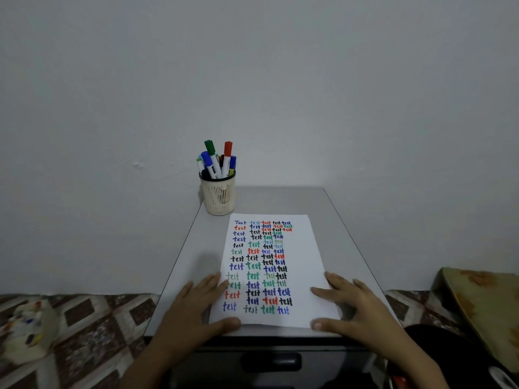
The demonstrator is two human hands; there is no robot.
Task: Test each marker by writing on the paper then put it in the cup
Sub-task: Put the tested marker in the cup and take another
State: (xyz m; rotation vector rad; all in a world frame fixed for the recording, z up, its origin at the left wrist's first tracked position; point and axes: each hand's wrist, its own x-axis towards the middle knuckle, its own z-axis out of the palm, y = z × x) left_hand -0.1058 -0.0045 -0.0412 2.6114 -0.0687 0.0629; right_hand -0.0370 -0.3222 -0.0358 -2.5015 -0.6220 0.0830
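Since the markers [216, 161] stand in the cup [219, 199] at the far-left corner of the bench [331, 220], left grip [196, 307] and right grip [355, 307], fingers spread flat and holding nothing, pin the paper [304, 245] at its near corners; light pressure should avoid smearing the ink.

The gray table [323, 217] holds a paper [302, 240] and, just behind the paper's left corner, a cup [219, 197].
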